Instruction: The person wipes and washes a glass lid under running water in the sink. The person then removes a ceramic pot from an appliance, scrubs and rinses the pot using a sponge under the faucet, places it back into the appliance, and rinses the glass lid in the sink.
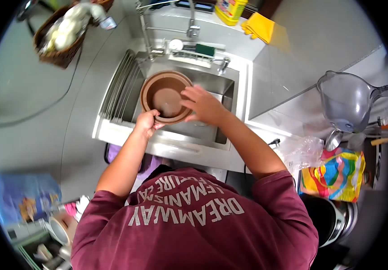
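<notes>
A round brown bowl (167, 100) is tipped slightly toward me over the metal sink (223, 123). My left hand (147, 123) grips its near left rim, thumb on the inside edge and fingers underneath. At the right rim is my right hand (204, 106), its fingers spread and slightly blurred, overlapping the bowl's edge. The inside of the bowl looks bare apart from a dark patch near my left thumb.
A faucet (193, 30) rises behind the sink, beside a rack (189, 57) with a green scouring pad (204, 49). A folding drying rack (121, 87) covers the sink's left side. Yellow gloves (259, 28) lie on the back ledge; a grey transparent dipper (347, 101) is at right.
</notes>
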The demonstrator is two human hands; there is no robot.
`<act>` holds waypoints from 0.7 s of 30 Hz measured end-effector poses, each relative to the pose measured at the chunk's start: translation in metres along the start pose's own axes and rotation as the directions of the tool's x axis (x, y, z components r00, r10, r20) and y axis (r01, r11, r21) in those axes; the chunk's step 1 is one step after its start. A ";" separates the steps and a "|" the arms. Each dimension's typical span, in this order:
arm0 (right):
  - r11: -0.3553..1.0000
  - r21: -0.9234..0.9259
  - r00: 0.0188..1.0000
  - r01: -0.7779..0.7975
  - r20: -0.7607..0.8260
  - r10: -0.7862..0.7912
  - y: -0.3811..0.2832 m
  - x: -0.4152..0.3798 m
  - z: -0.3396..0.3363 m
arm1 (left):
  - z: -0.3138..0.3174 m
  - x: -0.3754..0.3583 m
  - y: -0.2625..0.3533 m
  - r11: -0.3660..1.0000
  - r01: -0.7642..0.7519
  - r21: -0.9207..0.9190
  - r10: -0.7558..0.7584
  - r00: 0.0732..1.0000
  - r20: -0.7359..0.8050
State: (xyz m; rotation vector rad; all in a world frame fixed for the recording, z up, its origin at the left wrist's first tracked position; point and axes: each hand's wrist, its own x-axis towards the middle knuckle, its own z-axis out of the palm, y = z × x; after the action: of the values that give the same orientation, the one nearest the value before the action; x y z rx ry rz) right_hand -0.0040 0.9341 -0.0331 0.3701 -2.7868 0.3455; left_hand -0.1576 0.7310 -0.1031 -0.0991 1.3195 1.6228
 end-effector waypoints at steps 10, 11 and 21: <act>0.659 -0.183 0.680 -0.729 -0.093 0.727 0.152 -0.008 -0.004 | 0.070 0.133 0.036 0.934 0.272 0.231 -0.275 0.961 -0.021; 0.673 -0.210 0.701 -0.709 -0.107 0.705 0.166 -0.006 0.003 | 0.074 0.146 0.034 0.923 0.286 0.256 -0.291 0.957 -0.019; 0.793 -0.126 0.796 -0.596 0.038 0.605 0.241 -0.019 0.043 | 0.101 0.196 0.015 0.910 0.374 0.178 -0.372 0.927 -0.048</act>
State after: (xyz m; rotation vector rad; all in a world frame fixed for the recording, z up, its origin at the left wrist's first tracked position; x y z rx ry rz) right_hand -0.0671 1.1523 -0.1257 -0.5695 -2.9148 0.3159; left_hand -0.2163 0.9339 -0.1700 -0.2359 1.3598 1.1733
